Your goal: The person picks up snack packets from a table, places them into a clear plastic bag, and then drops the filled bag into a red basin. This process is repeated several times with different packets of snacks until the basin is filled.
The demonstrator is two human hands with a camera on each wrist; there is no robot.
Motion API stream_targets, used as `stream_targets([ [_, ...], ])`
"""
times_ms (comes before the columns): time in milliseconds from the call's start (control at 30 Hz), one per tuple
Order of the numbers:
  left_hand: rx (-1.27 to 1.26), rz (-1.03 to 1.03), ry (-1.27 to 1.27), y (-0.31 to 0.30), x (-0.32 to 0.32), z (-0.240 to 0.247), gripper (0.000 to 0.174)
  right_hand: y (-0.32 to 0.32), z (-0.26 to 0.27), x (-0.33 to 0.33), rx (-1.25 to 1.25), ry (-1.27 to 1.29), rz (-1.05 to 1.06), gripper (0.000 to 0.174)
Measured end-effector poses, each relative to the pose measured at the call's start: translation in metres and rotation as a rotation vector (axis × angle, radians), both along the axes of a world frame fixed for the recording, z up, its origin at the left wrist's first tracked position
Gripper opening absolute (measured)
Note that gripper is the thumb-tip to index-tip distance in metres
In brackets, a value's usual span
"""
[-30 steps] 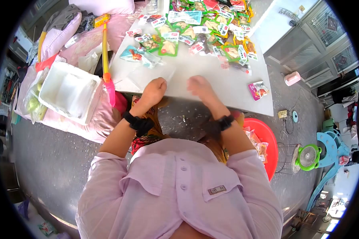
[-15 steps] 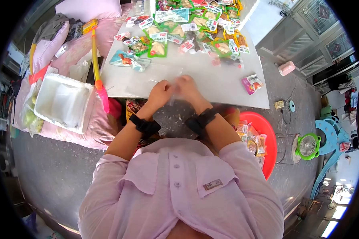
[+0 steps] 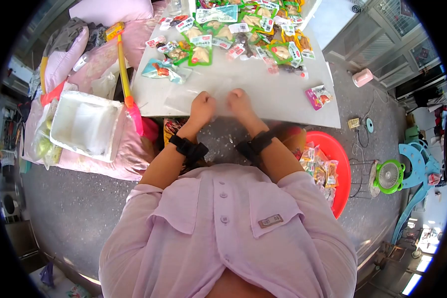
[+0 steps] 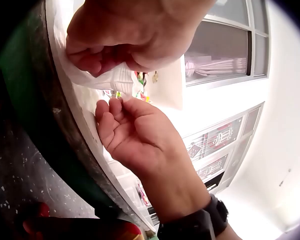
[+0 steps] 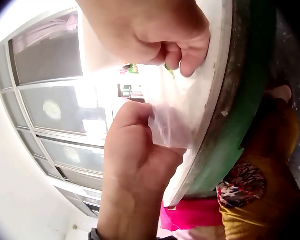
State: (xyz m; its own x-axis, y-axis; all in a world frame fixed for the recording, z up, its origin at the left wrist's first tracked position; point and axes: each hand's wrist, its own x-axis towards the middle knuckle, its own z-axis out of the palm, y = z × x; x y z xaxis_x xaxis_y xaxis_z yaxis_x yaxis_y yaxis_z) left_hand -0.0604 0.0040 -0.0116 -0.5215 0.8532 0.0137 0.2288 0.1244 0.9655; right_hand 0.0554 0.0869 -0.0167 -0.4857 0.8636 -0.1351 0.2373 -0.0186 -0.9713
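White table [image 3: 283, 102] carries food packets [image 3: 200, 53], and at its near edge the left hand [image 3: 202, 108] and right hand [image 3: 240, 106], apart, pinch a clear plastic bag [image 5: 169, 125], seemingly to hold it taut.

Pale lilac buttoned shirt [image 3: 184, 248], two flap pockets [image 3: 179, 206], small label [image 3: 270, 221], black wrist straps [image 3: 256, 144]

Between the left grip [image 3: 202, 108] and right grip [image 3: 240, 105], a clear bag [image 5: 171, 125] takes up the gap. Beyond both, a bare strip of counter [image 3: 278, 99] allows sideways passage until the heap of packets [image 3: 253, 21] blocks the far side. A blue packet [image 3: 162, 71] narrows the way at far left. Rightward, the surface lies open up to the purple packet [image 3: 318, 97]; past the left edge stands a yellow pole [image 3: 123, 69].
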Motion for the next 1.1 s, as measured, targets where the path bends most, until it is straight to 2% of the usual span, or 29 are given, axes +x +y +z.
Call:
stream_targets([
  [33,0.031,0.054,-0.084,0.001,0.000,-0.003,0.016,0.001,-0.001,0.000,0.081,-0.058,-0.054,0.018],
  [67,0.066,0.069,-0.051,0.002,-0.003,-0.012,0.015,0.002,-0.002,0.000,0.162,-0.115,-0.109,0.018],
  [133,0.146,0.092,0.011,0.007,-0.007,-0.028,0.013,0.006,-0.008,0.001,0.469,-0.206,-0.088,0.018],
  [167,0.108,0.078,0.074,0.006,-0.002,-0.017,0.012,0.007,-0.009,0.002,0.624,-0.253,-0.078,0.018],
  [233,0.032,0.054,0.203,-0.002,0.013,0.014,0.010,0.006,0.001,0.000,0.782,-0.409,0.034,0.017],
  [267,-0.019,0.016,0.350,0.001,0.014,0.007,0.011,0.006,0.004,-0.001,0.857,-0.488,0.091,0.016],
  [367,-0.055,0.028,0.629,0.008,0.024,-0.005,0.023,0.012,0.001,-0.006,0.763,-0.281,0.259,0.016],
  [400,-0.094,-0.027,0.675,0.009,0.023,-0.004,0.032,0.017,0.003,-0.005,0.682,-0.282,0.303,0.016],
  [467,-0.027,-0.021,0.734,0.012,0.019,-0.006,0.030,0.032,0.009,0.000,0.519,-0.284,0.388,0.017],
  [567,0.105,-0.037,0.832,0.019,0.013,-0.017,0.027,0.057,0.030,0.018,0.426,-0.178,0.187,0.019],
  [633,0.173,-0.050,0.877,0.023,0.010,-0.019,0.026,0.103,0.011,0.031,0.769,-0.299,0.027,0.023],
  [700,0.204,-0.058,0.897,0.023,0.012,-0.018,0.024,0.135,0.017,0.042,0.954,-0.434,-0.183,0.031],
  [800,0.183,-0.068,0.899,0.023,0.011,-0.019,0.024,0.173,0.024,0.050,0.965,-0.594,-0.299,0.041],
  [900,0.148,-0.058,0.880,0.022,0.012,-0.018,0.024,0.186,0.042,0.042,0.666,-0.876,-0.323,0.052],
  [933,0.165,-0.053,0.887,0.022,0.012,-0.018,0.024,0.194,0.035,0.040,0.641,-0.904,-0.335,0.057],
  [1000,0.202,-0.045,0.898,0.022,0.012,-0.017,0.023,0.206,0.029,0.038,0.529,-0.888,-0.300,0.056],
  [1100,0.188,-0.056,0.879,0.022,0.011,-0.017,0.024,0.218,0.011,0.039,0.561,-0.938,-0.246,0.042],
])
